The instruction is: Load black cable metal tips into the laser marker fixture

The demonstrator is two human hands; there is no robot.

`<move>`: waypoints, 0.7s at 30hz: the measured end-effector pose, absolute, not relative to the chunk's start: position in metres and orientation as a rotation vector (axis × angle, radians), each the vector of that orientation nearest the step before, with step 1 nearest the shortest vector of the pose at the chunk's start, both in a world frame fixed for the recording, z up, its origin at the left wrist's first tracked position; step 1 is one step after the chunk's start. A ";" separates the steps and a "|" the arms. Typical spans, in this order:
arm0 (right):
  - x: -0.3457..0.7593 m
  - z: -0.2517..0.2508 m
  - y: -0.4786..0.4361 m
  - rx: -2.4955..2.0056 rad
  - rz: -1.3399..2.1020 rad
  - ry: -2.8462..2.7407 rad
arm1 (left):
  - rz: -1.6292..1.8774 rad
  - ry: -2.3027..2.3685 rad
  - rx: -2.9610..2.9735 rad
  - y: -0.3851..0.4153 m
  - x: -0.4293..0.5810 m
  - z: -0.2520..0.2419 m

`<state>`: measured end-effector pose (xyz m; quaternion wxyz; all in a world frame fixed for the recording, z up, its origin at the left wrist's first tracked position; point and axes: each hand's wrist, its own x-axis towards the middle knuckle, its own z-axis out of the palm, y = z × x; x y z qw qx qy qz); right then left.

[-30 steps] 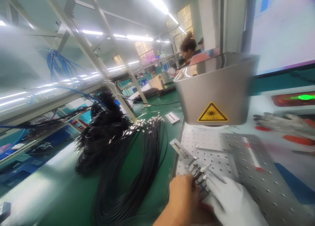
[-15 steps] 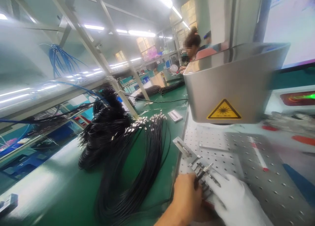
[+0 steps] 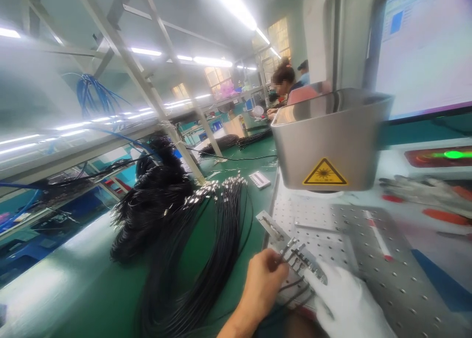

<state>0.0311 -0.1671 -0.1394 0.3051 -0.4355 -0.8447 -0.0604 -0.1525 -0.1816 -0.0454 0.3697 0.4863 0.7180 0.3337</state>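
My left hand (image 3: pixel 261 278), bare, is closed in a pinch on a black cable (image 3: pixel 283 253) at the near left side of a slotted metal fixture (image 3: pixel 300 259). Several cable ends lie across the fixture's slots, and their black leads (image 3: pixel 295 295) hang toward me. In a white glove, my right hand (image 3: pixel 341 291) grips the fixture's right end with its fingers along the edge. A flat metal plate (image 3: pixel 273 226) with a cutout extends from the fixture's far end. Beneath is a perforated metal bed (image 3: pixel 320 239). The cable tip between my left fingers is partly hidden.
A metal housing (image 3: pixel 328 146) with a yellow laser warning sign overhangs the bed. Bundled black cables (image 3: pixel 217 249) with silver connectors cover the green table (image 3: pixel 81 289). A red-and-white pen-like stick (image 3: pixel 378 235), gloves (image 3: pixel 431 195) and a monitor (image 3: pixel 424 48) are rightward. A co-worker (image 3: pixel 283 82) sits beyond.
My left hand has moved up and left along the fixture, exposing the leads below it. My right hand still grips the fixture. The view has shifted slightly right.
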 end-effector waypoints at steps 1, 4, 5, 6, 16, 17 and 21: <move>0.031 -0.139 -0.167 -1.154 -0.151 -2.239 | 0.815 1.871 1.281 -0.182 -0.152 -0.043; 0.030 -0.138 -0.168 -1.163 -0.145 -2.206 | 0.678 1.986 1.364 -0.185 -0.149 -0.036; 0.029 -0.137 -0.168 -1.166 -0.145 -2.200 | 0.631 2.023 1.388 -0.186 -0.148 -0.034; 0.029 -0.137 -0.168 -1.164 -0.150 -2.197 | 0.588 2.057 1.406 -0.187 -0.146 -0.031; 0.028 -0.133 -0.168 -1.142 -0.134 -2.189 | 0.350 2.125 1.532 -0.189 -0.138 -0.032; 0.028 -0.131 -0.168 -1.135 -0.134 -2.190 | 0.338 2.131 1.536 -0.188 -0.138 -0.033; 0.030 -0.129 -0.166 -1.128 -0.087 -2.236 | 0.333 2.141 1.539 -0.186 -0.142 -0.039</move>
